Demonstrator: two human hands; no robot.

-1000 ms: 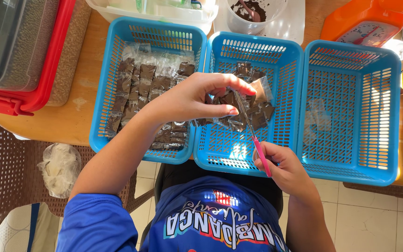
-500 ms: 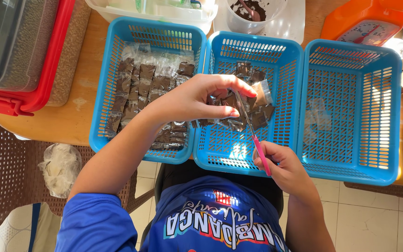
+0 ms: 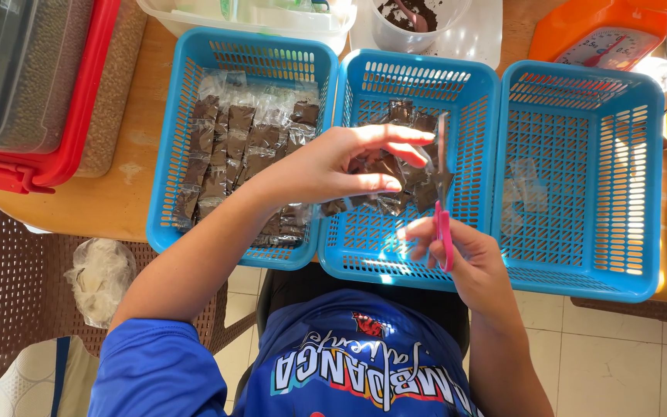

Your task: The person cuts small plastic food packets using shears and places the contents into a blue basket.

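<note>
Seen from the head camera, the left hand (image 3: 341, 166) pinches a small clear packet (image 3: 414, 174) of dark filling over the middle blue basket (image 3: 418, 77), thumb and forefinger closed on its top edge, other fingers spread. The right hand (image 3: 457, 255) is curled around pink-handled scissors (image 3: 443, 193), blades raised beside the packet. The packet looks light, limp and slippery, best gripped by its sealed rim. More packets fill the left basket (image 3: 241, 54); the right basket (image 3: 580, 85) holds few. A scale (image 3: 604, 48) and tub (image 3: 414, 27) crowd the surface's far edge.
</note>
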